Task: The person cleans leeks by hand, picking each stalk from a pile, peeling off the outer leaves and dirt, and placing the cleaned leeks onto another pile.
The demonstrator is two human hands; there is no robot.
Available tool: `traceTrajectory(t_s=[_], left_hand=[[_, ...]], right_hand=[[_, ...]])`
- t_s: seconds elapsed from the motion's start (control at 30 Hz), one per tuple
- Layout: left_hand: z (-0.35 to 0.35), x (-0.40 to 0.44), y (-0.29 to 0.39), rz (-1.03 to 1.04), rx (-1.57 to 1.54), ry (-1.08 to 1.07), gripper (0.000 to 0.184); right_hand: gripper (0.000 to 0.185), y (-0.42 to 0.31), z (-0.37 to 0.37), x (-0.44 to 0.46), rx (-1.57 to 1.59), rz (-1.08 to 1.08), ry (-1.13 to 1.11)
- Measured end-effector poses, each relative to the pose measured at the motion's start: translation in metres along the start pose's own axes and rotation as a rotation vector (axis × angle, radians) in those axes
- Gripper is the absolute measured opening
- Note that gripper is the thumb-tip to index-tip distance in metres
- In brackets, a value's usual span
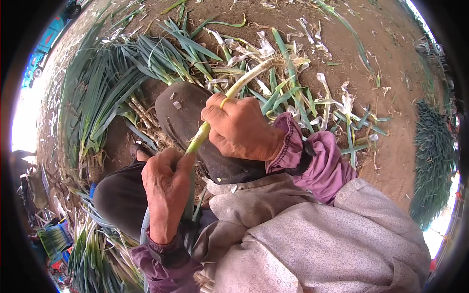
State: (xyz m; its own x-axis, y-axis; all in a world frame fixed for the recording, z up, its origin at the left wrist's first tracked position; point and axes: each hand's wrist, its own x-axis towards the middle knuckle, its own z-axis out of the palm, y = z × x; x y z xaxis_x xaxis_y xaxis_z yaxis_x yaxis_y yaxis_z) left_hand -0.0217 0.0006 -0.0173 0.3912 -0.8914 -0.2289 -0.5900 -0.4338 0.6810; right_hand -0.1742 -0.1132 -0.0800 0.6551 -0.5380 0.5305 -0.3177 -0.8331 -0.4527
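A long green onion (250, 75) slants across my lap, its pale root end pointing up and away from me. My right hand (244, 129) is closed around the middle of the stalk. Lower down, my left hand (168, 188) grips the greener part, and the leaves run down beneath it past my wrist. Between the two hands a short stretch of pale green stalk shows. My fingers' undersides are hidden. Beyond my right hand, peeled skins (266, 45) and torn green leaves (288, 95) lie on the soil.
Bunches of green onions (105, 80) lie at the far left, with another bundle (93, 259) at the lower left. A large green pile (432, 156) stands at the right. My dark-trousered knees (183, 110) are under the hands. A blue vehicle (49, 39) is at the top left.
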Motion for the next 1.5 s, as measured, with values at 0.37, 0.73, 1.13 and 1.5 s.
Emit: traceTrajectory(t_s=[0.37, 0.73, 1.13, 1.5], left_hand=[[-0.002, -0.003, 0.001, 0.057, 0.178, 0.063, 0.022], [0.013, -0.011, -0.007, 0.581, 0.578, 0.242, 0.026], [0.019, -0.01, -0.008, 0.626, 0.562, 0.203, 0.025], [0.021, -0.01, -0.01, 0.583, 0.619, 0.15, 0.023]], right_hand=[[0.016, 0.01, 0.0, 0.0, 0.066, -0.211, 0.014], [0.018, 0.016, -0.008, -0.005, 0.203, -0.292, -0.039], [0.01, 0.009, 0.001, -0.019, 0.08, -0.302, -0.075], [0.016, 0.01, -0.001, -0.018, 0.186, -0.27, -0.183]])
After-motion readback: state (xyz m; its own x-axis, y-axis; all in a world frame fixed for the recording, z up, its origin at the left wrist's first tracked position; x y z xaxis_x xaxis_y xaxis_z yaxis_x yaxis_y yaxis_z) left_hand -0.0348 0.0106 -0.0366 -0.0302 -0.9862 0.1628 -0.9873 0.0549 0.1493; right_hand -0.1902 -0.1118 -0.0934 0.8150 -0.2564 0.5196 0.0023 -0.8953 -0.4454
